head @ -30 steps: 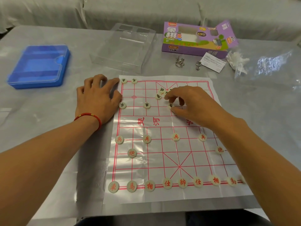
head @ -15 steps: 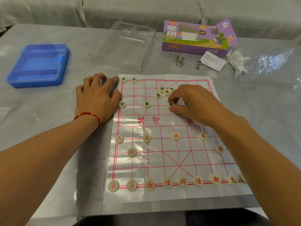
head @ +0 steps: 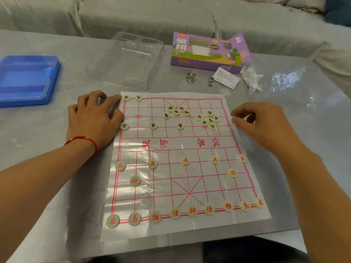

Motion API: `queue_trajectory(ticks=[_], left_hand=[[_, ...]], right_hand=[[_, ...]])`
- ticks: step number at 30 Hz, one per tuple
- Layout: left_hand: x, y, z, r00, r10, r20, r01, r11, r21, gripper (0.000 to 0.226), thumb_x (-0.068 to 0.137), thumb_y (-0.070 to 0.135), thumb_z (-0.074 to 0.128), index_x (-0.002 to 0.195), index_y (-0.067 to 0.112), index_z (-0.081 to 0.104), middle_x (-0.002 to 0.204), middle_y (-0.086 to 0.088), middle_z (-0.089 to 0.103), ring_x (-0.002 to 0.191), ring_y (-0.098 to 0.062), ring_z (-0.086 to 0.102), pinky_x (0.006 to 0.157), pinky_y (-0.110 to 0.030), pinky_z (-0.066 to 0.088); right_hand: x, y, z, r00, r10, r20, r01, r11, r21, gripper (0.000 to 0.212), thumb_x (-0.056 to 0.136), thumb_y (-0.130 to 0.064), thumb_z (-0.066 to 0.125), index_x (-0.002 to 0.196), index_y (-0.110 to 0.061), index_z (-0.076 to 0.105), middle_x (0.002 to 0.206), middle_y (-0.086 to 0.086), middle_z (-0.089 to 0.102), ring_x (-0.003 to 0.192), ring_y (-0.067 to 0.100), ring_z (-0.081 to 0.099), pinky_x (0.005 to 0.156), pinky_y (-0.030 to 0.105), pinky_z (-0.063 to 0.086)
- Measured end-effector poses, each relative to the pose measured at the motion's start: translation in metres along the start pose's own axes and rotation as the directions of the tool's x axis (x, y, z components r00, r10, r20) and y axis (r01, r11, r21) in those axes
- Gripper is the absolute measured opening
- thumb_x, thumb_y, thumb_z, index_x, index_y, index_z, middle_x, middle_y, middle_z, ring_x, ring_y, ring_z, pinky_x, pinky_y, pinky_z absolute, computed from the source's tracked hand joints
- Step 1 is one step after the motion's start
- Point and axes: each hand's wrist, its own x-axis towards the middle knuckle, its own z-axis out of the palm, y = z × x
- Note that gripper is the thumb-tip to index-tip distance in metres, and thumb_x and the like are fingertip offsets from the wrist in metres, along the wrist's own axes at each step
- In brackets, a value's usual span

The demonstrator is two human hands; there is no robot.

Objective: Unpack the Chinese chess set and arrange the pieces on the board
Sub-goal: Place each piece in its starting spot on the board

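1. Your right hand (head: 264, 126) has left the third black soldier piece (head: 180, 126) and moved to the board's right edge, fingers curled; whether it pinches anything I cannot tell.
2. Your left hand (head: 93, 118) stays flat, pinning the thin white plastic board sheet (head: 176, 188).
3. Two loose clusters of black-lettered round pieces (head: 208, 119) remain unplaced.

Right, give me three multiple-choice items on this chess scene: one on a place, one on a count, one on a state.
1. Where is the blue tray?
A. on the board
B. far left on the table
C. inside the purple box

2. How many red pieces stand in the board's nearest row?
A. five
B. seven
C. nine

3. What is the left hand doing?
A. resting at the board's left edge
B. lifting the clear lid
C. holding the purple box

Answers: 1 B, it lies left of the clear lid. 2 C, nine discs line that row. 3 A, it lies beside the edge, fingers spread.
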Motion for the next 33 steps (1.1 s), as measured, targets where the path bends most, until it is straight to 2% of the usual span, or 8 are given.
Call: queue_trajectory(ticks=[4,7,13,17,26,30,33], left_hand=[[0.000,0.001,0.000,1.000,-0.001,0.004,0.001,1.000,-0.006,0.049,0.099,0.054,0.037,0.145,0.038,0.039,0.145,-0.005,0.039,0.136,-0.033,0.031,0.110,-0.056,0.028],[0.001,0.000,0.000,1.000,-0.003,0.011,0.004,1.000,-0.003,0.049,0.099,0.054,0.036,0.145,0.038,0.038,0.146,-0.005,0.038,0.136,-0.033,0.031,0.110,-0.056,0.028],[0.001,0.000,0.001,1.000,-0.003,0.012,0.003,1.000,0.001,0.049,0.099,0.055,0.036,0.145,0.038,0.038,0.146,-0.006,0.038,0.136,-0.034,0.031,0.109,-0.057,0.028],[-0.001,0.000,0.000,1.000,0.009,0.002,-0.009,1.000,-0.014,0.050,0.098,0.055,0.035,0.145,0.037,0.039,0.145,-0.006,0.040,0.135,-0.035,0.032,0.108,-0.057,0.029],[0.000,-0.001,0.000,1.000,0.002,0.013,-0.002,1.000,-0.013,0.051,0.099,0.056,0.036,0.146,0.038,0.038,0.146,-0.006,0.039,0.137,-0.035,0.031,0.109,-0.058,0.027],[0.000,0.001,0.000,1.000,-0.001,0.013,0.001,1.000,-0.006,0.051,0.099,0.055,0.037,0.146,0.037,0.038,0.147,-0.007,0.039,0.137,-0.035,0.031,0.110,-0.058,0.027],[0.000,0.001,-0.001,1.000,-0.004,0.014,0.004,1.000,-0.007,0.050,0.099,0.055,0.037,0.146,0.037,0.038,0.147,-0.007,0.039,0.137,-0.035,0.031,0.110,-0.058,0.027]], right_hand=[[0.000,-0.010,0.017,0.998,-0.006,0.056,0.007,1.000,-0.018,0.024,0.090,-0.032,0.070,0.114,-0.029,0.070,0.101,-0.010,0.066,0.083,0.006,0.057,0.084,0.029,0.052],[0.003,-0.015,0.024,0.995,-0.053,0.079,0.057,0.997,-0.046,0.026,0.090,-0.032,0.071,0.116,-0.030,0.069,0.106,-0.010,0.067,0.088,0.008,0.056,0.085,0.032,0.052],[0.010,-0.025,0.035,0.989,-0.128,0.069,0.134,0.987,-0.084,0.033,0.089,-0.040,0.069,0.120,-0.030,0.068,0.110,-0.008,0.065,0.087,0.008,0.053,0.077,0.026,0.044],[0.015,-0.032,0.044,0.984,-0.158,0.084,0.169,0.974,-0.150,0.034,0.090,-0.044,0.067,0.119,-0.028,0.070,0.113,-0.006,0.063,0.095,0.012,0.055,0.080,0.027,0.046],[0.016,-0.019,0.041,0.977,-0.163,0.139,0.173,0.983,-0.061,0.028,0.088,-0.028,0.073,0.115,-0.033,0.070,0.115,-0.008,0.060,0.094,0.010,0.053,0.084,0.027,0.049],[0.018,-0.018,0.042,0.978,-0.150,0.145,0.162,0.984,-0.071,0.035,0.085,-0.044,0.073,0.118,-0.033,0.068,0.116,-0.009,0.059,0.094,0.009,0.052,0.079,0.025,0.045],[0.020,-0.018,0.045,0.978,-0.151,0.143,0.165,0.982,-0.094,0.034,0.087,-0.045,0.071,0.118,-0.032,0.069,0.118,-0.007,0.059,0.098,0.010,0.052,0.082,0.024,0.043]])
